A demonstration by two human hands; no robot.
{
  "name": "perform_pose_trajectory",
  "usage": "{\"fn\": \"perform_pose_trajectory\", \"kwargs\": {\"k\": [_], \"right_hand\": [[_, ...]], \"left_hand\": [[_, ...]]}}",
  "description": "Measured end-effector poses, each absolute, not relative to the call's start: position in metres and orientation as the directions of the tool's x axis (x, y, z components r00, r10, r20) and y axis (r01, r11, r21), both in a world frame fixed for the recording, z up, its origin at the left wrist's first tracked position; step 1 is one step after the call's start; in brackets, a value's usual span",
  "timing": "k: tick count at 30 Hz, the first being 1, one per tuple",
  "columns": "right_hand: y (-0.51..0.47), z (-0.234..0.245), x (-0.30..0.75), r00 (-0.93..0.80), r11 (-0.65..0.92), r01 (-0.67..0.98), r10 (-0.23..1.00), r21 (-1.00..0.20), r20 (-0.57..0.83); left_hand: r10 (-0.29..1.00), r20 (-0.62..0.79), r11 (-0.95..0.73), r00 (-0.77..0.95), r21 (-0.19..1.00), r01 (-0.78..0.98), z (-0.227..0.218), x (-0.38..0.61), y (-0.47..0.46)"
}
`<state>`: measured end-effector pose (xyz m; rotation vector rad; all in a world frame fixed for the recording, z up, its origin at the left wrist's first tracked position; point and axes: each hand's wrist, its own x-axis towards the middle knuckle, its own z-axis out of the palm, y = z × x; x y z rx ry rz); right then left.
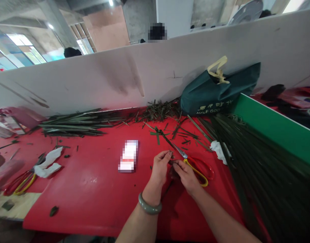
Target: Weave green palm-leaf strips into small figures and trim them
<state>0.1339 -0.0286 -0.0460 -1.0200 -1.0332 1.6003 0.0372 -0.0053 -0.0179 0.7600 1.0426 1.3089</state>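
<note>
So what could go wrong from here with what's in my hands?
The scissors lie close by your right hand, which might knock them or get nicked. The small dark piece held between it and your left hand looks slight and could slip.

- Small dark piece (171,162), thin where it shows, mostly covered by fingers, its exact shape too small and blurred to tell
- Pinched between the grip of the left hand (160,167) and the grip of the right hand (185,174), with a short dark bit showing beside the left fingertips
- Seems held up over the red counter (94,202), on the near side of the scissors (185,157)
- Below it a slim dark line slants toward the lower left; whether it belongs to the piece cannot be told
</note>
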Motion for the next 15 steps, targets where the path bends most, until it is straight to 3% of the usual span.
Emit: {"fn": "perform_pose_trajectory", "kwargs": {"k": [3,6,9,10,12,14,15], "right_hand": [[-0.027,-0.048,0.136,-0.167,-0.154,-0.208,0.979,-0.966,-0.12],[-0.025,-0.043,0.139,-0.002,-0.063,-0.134,0.998,-0.989,-0.063],[-0.036,-0.023,0.141,0.084,-0.042,-0.293,0.994,-0.955,-0.069],[-0.044,-0.013,0.142,0.03,-0.058,-0.392,0.997,-0.918,-0.076],[-0.065,0.008,0.143,-0.262,-0.153,-0.53,0.965,-0.834,-0.011],[-0.09,0.028,0.145,-0.661,-0.364,-0.478,0.748,-0.8,0.054],[-0.101,0.036,0.145,-0.714,-0.387,-0.456,0.696,-0.802,0.071]], "left_hand": [[0.984,-0.173,0.142,-0.049,0.912,-0.385,-0.019,0.036,-0.004],[0.985,-0.161,0.122,-0.068,0.913,-0.389,-0.02,0.036,-0.003],[0.982,-0.16,0.117,-0.097,0.929,-0.351,-0.021,0.035,-0.001],[0.982,-0.156,0.112,-0.11,0.938,-0.329,-0.021,0.035,-0.001],[0.981,-0.142,0.097,-0.134,0.949,-0.299,-0.022,0.035,-0.001],[0.982,-0.127,0.082,-0.142,0.954,-0.289,-0.023,0.035,-0.001],[0.983,-0.121,0.077,-0.139,0.954,-0.291,-0.024,0.035,-0.001]]}}
